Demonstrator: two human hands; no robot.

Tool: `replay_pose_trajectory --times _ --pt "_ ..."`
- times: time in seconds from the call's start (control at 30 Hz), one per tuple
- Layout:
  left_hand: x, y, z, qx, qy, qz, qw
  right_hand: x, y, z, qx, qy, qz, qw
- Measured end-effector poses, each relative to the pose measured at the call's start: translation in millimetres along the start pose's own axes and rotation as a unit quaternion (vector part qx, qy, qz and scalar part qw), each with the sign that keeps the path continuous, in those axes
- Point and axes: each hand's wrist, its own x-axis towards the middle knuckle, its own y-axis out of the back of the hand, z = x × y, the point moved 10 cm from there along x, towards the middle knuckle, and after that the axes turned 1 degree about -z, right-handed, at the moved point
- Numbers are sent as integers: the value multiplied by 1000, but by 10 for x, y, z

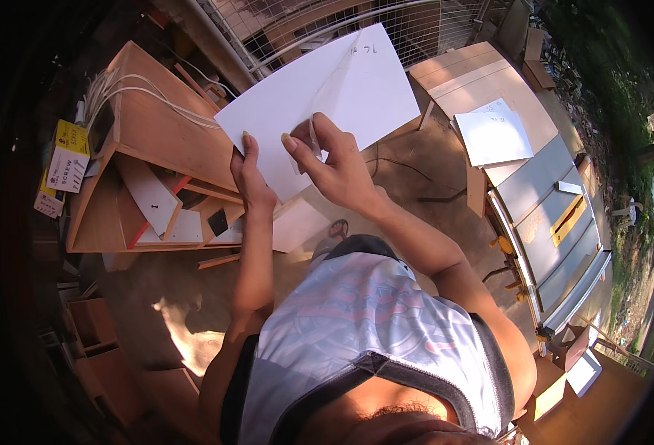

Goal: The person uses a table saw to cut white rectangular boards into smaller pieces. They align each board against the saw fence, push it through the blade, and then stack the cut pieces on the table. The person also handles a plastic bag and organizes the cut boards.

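Observation:
A white rectangular panel (275,96) with pencil marks near its far corner is held up in front of me, tilted. My left hand (253,180) grips its near left edge, thumb on the upper face. Over the panel, my right hand (339,165) is closed in a pinch on a clear thin film (336,78). The film is partly lifted, with a crease running from my fingers to the far edge. Part of it bunches below my right fingers. The panel's underside and most of my left fingers are hidden.
On the left stands a wooden cabinet (171,122) with offcuts inside, a white cable (145,90) on top and screw boxes (69,159) beside it. To the right, a table saw (557,237) carries a yellow strip (568,221); white panels (494,137) lie near it. Wire mesh (438,26) stands beyond.

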Motion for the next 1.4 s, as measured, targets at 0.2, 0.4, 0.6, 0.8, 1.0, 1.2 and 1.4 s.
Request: replay_pose_trajectory --times 0.2,0.4,0.6,0.8,1.0,1.2,1.4 --pt "-18 68 -187 -10 -2 -32 999 175 -271 24 -44 4 3 999" --pt "34 276 -464 -94 -44 -148 983 145 -516 -142 -64 45 -3 997" --pt "-274 192 -286 32 -2 -34 999 40 -775 -265 -59 77 -33 995" --pt "-407 412 -604 25 42 -32 998 -155 -807 -398 -42 110 -46 992" --pt "-566 605 -778 22 66 -23 997 -263 -792 -523 -22 129 -63 989" --pt "-450 484 -887 17 46 -54 997 -269 -653 -425 -16 107 -50 993" --pt "-446 427 -911 -18 40 -56 997 -314 -496 -366 17 90 -27 995"
